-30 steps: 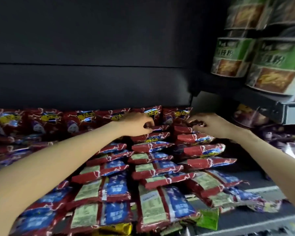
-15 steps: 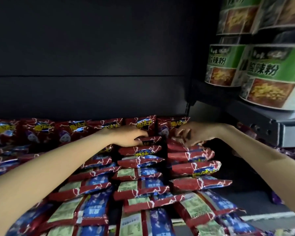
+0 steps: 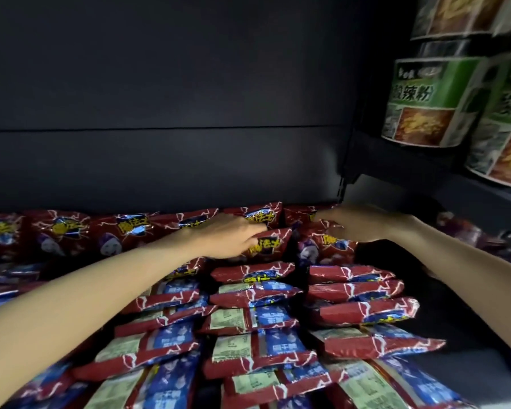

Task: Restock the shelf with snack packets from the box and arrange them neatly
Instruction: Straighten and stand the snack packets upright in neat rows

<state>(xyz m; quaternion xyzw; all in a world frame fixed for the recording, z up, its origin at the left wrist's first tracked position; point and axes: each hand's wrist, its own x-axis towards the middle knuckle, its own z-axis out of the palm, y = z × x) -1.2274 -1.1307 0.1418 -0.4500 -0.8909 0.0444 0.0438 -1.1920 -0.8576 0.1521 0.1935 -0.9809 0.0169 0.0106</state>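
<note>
Red and blue snack packets (image 3: 257,317) lie in overlapping rows on a dark shelf (image 3: 460,361); more stand upright along the back (image 3: 124,234). My left hand (image 3: 230,237) reaches to the back of the middle row, its fingers laid flat on an upright red packet (image 3: 267,245). At the back of the right row, my right hand (image 3: 357,225) pinches the top edge of another upright red packet (image 3: 328,243). The box is out of view.
The shelf's dark back panel (image 3: 160,160) rises right behind the packets. Green noodle tubs (image 3: 425,98) stand on a higher shelf at the upper right. Purple packets (image 3: 481,237) lie on the neighbouring shelf to the right. Bare shelf floor shows right of the rows.
Both hands have stayed at the back of the rows, and the two rear packets there now stand more upright. My view has moved closer and lower.
</note>
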